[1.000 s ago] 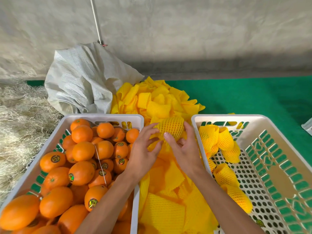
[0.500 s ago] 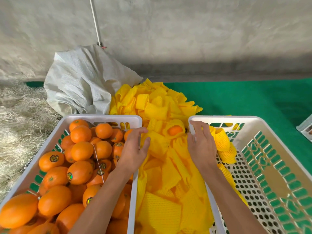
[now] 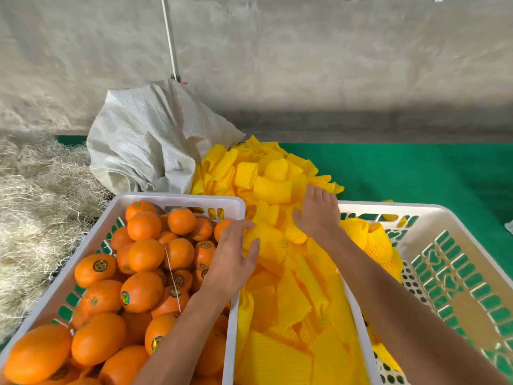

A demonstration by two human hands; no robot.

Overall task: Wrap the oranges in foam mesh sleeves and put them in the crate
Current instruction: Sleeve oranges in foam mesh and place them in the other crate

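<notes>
the oranges carry round dark-and-gold stickers, but their print is too small to read.

I see a rough grey wall across the back, mottled and unevenly plastered; a thin white pole runs down it, tilted slightly, ending at a small red fitting just above a crumpled white sack; the sack slumps against the wall's foot; along the base of the wall a darker grey strip meets the floor; green matting covers the floor to the right and shows as a narrow band behind the sack; dry straw lies heaped on the left, pale and tangled; the light is soft, even, without hard shadows.
</notes>
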